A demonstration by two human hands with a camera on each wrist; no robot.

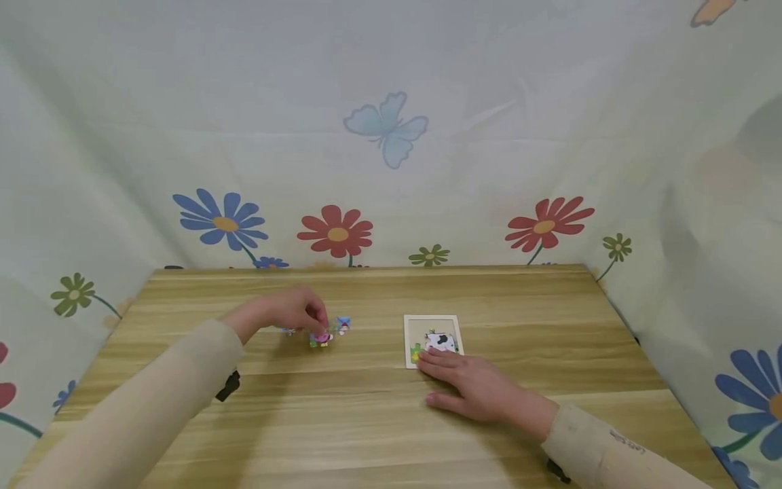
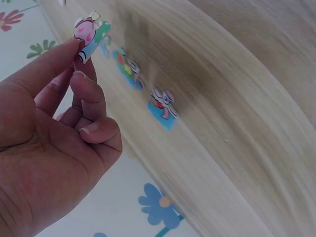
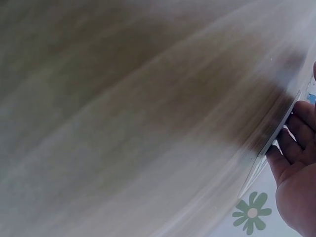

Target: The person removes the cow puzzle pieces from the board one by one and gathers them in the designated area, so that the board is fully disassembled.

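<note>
My left hand (image 1: 299, 310) pinches a small jigsaw piece (image 2: 91, 33) between thumb and fingertips. Pink, green and light blue show on it. Close by on the table lie other colourful pieces, one with a yellow and red print (image 2: 127, 69) and one with a blue lower edge (image 2: 164, 109). Toward the right sits a square puzzle tray (image 1: 430, 317) with a pale rim. Inside it are a black-and-white cow piece (image 1: 441, 339) and a green and yellow piece (image 1: 416, 352). The fingers of my right hand (image 1: 476, 387) lie straight over the tray's lower right part, covering some of it.
A wood-grain table (image 1: 342, 421) carries everything. Behind it and at both sides hangs a pale cloth (image 1: 275, 156) printed with flowers and a butterfly. Another blue-edged piece (image 1: 343, 324) lies just right of my left hand.
</note>
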